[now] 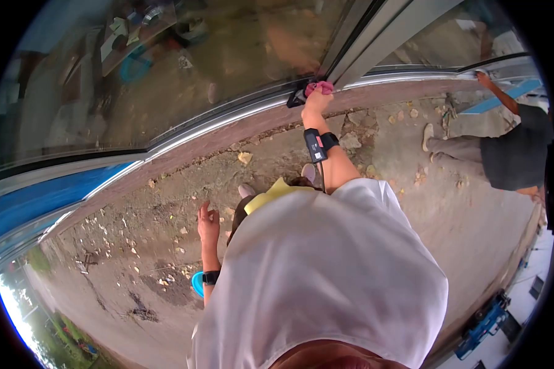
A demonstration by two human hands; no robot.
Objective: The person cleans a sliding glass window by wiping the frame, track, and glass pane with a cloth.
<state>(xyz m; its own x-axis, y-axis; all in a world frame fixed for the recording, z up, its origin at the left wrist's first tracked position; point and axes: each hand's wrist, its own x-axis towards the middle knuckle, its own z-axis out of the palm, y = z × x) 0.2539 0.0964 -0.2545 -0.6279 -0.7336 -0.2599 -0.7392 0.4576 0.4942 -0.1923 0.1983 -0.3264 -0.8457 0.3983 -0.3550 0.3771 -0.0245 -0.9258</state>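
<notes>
From where I stand, the right hand (317, 100) has its fingers clamped on a pink cloth (326, 87) at the window frame (364, 46). A careless drag could snag it on the black catch (294, 98) just beside. The left hand (208, 229) hangs away, fingers loosely apart (nothing in them, it seems).

Diffuse daylight falls evenly; the far glass (184, 74) carries reflections, the near-left corner glares white, and black-rimmed fisheye distortion bends the edges.
</notes>
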